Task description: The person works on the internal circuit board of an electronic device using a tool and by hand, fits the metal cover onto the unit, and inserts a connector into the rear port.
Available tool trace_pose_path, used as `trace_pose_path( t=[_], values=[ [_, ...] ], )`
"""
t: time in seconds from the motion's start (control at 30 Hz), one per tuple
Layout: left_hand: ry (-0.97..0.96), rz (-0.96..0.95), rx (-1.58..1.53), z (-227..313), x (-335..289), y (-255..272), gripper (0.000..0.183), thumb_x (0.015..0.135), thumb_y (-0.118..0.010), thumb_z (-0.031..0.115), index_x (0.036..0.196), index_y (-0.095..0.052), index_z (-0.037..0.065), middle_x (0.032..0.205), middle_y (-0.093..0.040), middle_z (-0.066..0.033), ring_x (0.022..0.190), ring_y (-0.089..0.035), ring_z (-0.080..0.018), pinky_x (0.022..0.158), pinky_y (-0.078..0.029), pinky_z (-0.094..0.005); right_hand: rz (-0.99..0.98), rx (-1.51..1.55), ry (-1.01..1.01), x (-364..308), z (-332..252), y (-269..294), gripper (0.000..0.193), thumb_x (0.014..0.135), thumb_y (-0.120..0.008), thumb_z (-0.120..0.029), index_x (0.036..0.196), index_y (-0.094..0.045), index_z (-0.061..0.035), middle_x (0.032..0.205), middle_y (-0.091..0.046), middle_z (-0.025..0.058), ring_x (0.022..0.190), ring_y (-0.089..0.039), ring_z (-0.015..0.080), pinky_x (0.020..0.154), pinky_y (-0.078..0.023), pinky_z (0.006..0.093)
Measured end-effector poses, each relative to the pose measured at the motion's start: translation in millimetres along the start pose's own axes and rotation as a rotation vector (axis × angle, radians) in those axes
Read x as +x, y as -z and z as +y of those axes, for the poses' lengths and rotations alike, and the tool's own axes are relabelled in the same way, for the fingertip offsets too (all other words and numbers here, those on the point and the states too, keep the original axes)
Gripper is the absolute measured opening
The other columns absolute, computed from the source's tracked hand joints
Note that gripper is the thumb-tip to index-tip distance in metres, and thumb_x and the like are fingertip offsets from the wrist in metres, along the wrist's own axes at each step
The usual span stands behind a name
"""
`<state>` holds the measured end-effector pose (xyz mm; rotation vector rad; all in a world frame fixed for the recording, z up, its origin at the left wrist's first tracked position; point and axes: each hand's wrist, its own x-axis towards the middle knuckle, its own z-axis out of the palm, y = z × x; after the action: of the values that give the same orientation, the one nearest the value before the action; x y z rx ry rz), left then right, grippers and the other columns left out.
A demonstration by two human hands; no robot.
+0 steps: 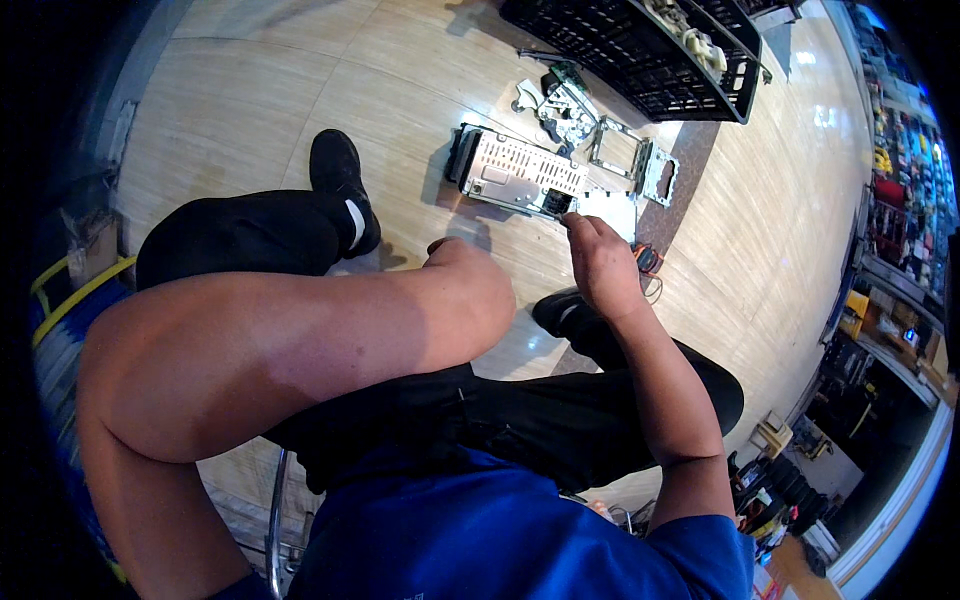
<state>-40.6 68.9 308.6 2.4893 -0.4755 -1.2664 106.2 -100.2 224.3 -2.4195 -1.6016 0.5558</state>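
A silvery metal box with rows of slots (510,165), like a car stereo chassis, lies on the floor with a dark front at its left end. At its near right corner, my right hand (605,265) has thumb and fingertips pinched together, beside a dark opening in the casing. What the pinch holds is too small to make out. My left hand (470,270) hangs bent at the wrist nearer to me, apart from the box. Its thumb side shows, but the other fingers are hidden.
Beyond the box lie removed metal brackets (617,150) and loose mechanism parts (565,105). A black plastic crate (640,60) stands at the back. An orange and black tool (648,260) sits right of my right hand. My black shoe (340,180) is at left; stocked shelves (905,190) line the right.
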Motion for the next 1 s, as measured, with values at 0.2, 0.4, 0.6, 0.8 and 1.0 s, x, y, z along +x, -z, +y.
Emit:
trace_pose_path(
  t=[0.2, 0.4, 0.6, 0.8, 1.0],
  values=[
    [0.001, -0.009, 0.004, -0.3, 5.5, -1.2, 0.021, 0.087, -0.056, 0.013, 0.103, -0.069, 0.007, 0.096, -0.073, -0.0094, 0.089, -0.071, -0.0254, 0.064, -0.056, -0.0413, -0.002, -0.011, 0.004, 0.2, 1.5, 1.6, 0.021, 0.091, -0.052, -0.006, 0.111, -0.059, -0.0023, 0.093, -0.064, 0.0208, 0.080, -0.064, 0.0394, 0.070, -0.052, 0.0454],
    [-0.015, -0.017, 0.007, 0.1, 3.9, 3.0, 0.021, 0.087, -0.056, 0.013, 0.102, -0.070, 0.007, 0.096, -0.073, -0.0096, 0.089, -0.071, -0.0253, 0.065, -0.056, -0.0411, -0.018, -0.041, 0.006, 0.4, 2.8, -1.0, 0.030, 0.084, -0.052, -0.003, 0.113, -0.059, -0.0042, 0.090, -0.062, 0.0166, 0.082, -0.063, 0.0348, 0.072, -0.053, 0.0426],
    [-0.005, -0.009, -0.006, 1.0, 4.9, 5.0, 0.021, 0.087, -0.056, 0.012, 0.102, -0.070, 0.006, 0.097, -0.073, -0.0092, 0.089, -0.071, -0.0253, 0.065, -0.057, -0.0406, -0.021, -0.060, 0.006, -0.3, 1.0, 0.3, 0.031, 0.084, -0.051, -0.003, 0.114, -0.059, -0.0046, 0.090, -0.063, 0.0162, 0.082, -0.063, 0.0340, 0.072, -0.053, 0.0425],
    [-0.009, 0.003, -0.017, -0.3, 4.5, 4.3, 0.021, 0.086, -0.057, 0.011, 0.103, -0.069, 0.006, 0.097, -0.073, -0.0096, 0.090, -0.071, -0.0255, 0.066, -0.057, -0.0404, -0.033, -0.074, 0.020, 0.0, 2.7, -0.9, 0.032, 0.084, -0.051, -0.003, 0.115, -0.058, -0.0047, 0.091, -0.062, 0.0155, 0.084, -0.063, 0.0329, 0.073, -0.053, 0.0420],
    [-0.012, -0.005, -0.009, 0.0, 3.1, 5.6, 0.022, 0.086, -0.058, 0.011, 0.104, -0.068, 0.005, 0.097, -0.073, -0.0101, 0.089, -0.071, -0.0257, 0.065, -0.057, -0.0411, -0.016, -0.017, -0.040, 2.6, -0.7, -0.3, 0.022, 0.091, -0.053, -0.008, 0.112, -0.059, -0.0034, 0.095, -0.064, 0.0206, 0.082, -0.063, 0.0404, 0.072, -0.052, 0.0464]
  ],
)
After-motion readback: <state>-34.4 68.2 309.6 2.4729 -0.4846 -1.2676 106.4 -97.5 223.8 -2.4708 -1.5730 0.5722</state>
